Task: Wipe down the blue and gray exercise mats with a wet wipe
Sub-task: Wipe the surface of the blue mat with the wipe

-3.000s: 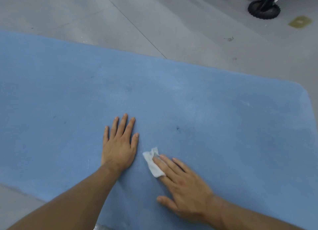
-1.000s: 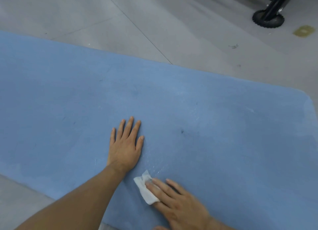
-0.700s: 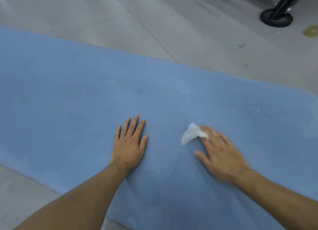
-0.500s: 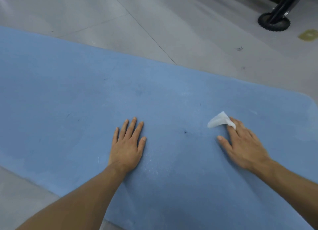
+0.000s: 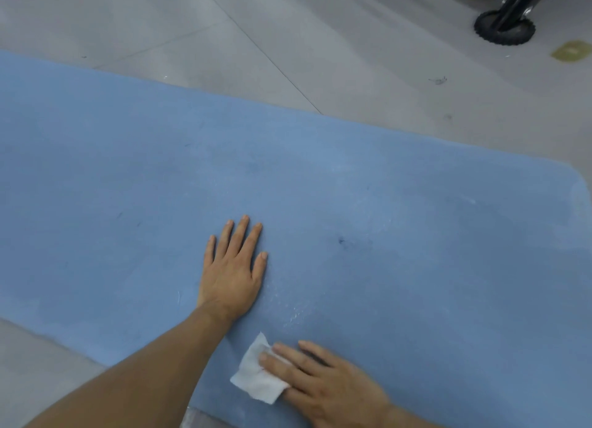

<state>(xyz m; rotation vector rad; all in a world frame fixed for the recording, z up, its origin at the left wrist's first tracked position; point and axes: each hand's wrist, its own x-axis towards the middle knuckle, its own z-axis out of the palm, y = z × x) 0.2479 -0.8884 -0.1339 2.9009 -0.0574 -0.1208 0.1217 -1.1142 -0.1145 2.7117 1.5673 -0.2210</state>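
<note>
The wet wipe point(image 5: 258, 378) is pressed onto the blue mat point(image 5: 416, 235) under the right hand point(image 5: 323, 384)'s straight fingers point(image 5: 282, 360); the left hand point(image 5: 232, 270) is laid flat, fingers slightly spread.

Laid flat on the floor point(image 5: 288, 43), spanning the view from the left edge to a rounded corner at far right: the exercise mat point(image 5: 416, 203), with bare floor behind it and at the near left. Resting palm down on the mat, left of centre: the left hand point(image 5: 232, 273); nearer and to its right, by the mat's near edge, the right hand point(image 5: 326, 386), lying flat on the wet wipe point(image 5: 256, 379), itself on the mat just beside the left forearm. Behind the mat at far right, on the floor: a wheel point(image 5: 504, 31), with a tape patch point(image 5: 571, 51) just right of it.
</note>
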